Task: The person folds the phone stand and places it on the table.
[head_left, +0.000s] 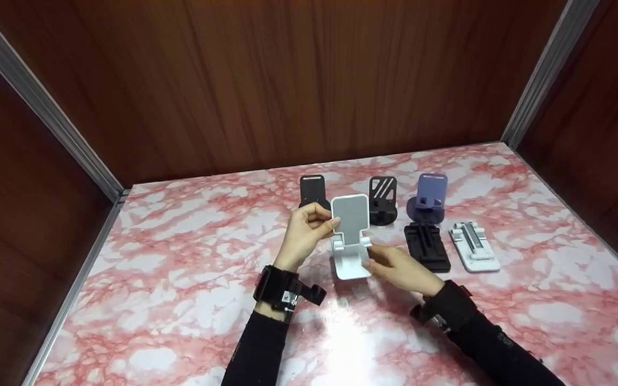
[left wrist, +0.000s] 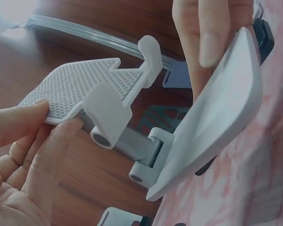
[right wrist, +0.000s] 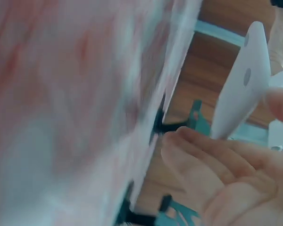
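A white phone stand is unfolded and held above the marbled table between both hands. Its back plate bears a grey ribbed pad, and two small hooks stand out at the plate's lower edge. My left hand pinches the side of that plate between thumb and fingers, as the left wrist view shows closely. At the base plate, my right hand holds the right edge, thumb on one face and fingers behind. A grey hinged arm joins the two plates. The base's underside shows round pads in the right wrist view.
Behind the hands stand a black phone stand, a black slotted one and a purple one. A folded black stand and a folded white stand lie to the right. Wood-look panels enclose the table.
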Action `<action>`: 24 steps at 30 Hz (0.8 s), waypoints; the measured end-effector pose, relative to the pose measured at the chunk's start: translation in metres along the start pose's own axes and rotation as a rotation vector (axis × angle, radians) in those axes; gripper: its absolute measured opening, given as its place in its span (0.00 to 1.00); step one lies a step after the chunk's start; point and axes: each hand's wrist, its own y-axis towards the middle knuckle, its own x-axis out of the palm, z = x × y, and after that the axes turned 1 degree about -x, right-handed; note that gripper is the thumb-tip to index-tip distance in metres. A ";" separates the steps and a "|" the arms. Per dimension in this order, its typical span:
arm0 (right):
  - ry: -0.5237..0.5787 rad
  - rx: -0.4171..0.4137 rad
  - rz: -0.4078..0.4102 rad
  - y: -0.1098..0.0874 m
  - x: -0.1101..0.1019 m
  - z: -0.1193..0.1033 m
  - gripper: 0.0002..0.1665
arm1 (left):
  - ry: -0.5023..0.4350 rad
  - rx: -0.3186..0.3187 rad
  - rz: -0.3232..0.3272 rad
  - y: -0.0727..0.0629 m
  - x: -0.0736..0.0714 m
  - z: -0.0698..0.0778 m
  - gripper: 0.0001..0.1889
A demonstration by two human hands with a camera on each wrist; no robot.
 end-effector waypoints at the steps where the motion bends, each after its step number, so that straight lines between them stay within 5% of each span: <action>1: 0.093 0.016 -0.013 0.001 0.001 0.001 0.30 | -0.002 0.000 -0.005 -0.001 0.001 0.002 0.11; 5: 0.506 0.128 -0.033 0.002 0.002 0.006 0.36 | 0.003 0.022 -0.022 -0.008 0.004 0.018 0.10; 8: 0.705 0.176 -0.028 0.003 0.003 0.007 0.40 | 0.024 0.047 -0.014 -0.012 0.005 0.028 0.10; 17: 0.832 0.209 -0.058 0.003 0.007 0.004 0.40 | 0.174 0.184 0.051 -0.012 0.006 0.030 0.16; 24: 0.870 0.201 -0.074 0.001 0.008 -0.002 0.40 | 0.182 0.163 -0.035 -0.013 0.008 0.029 0.21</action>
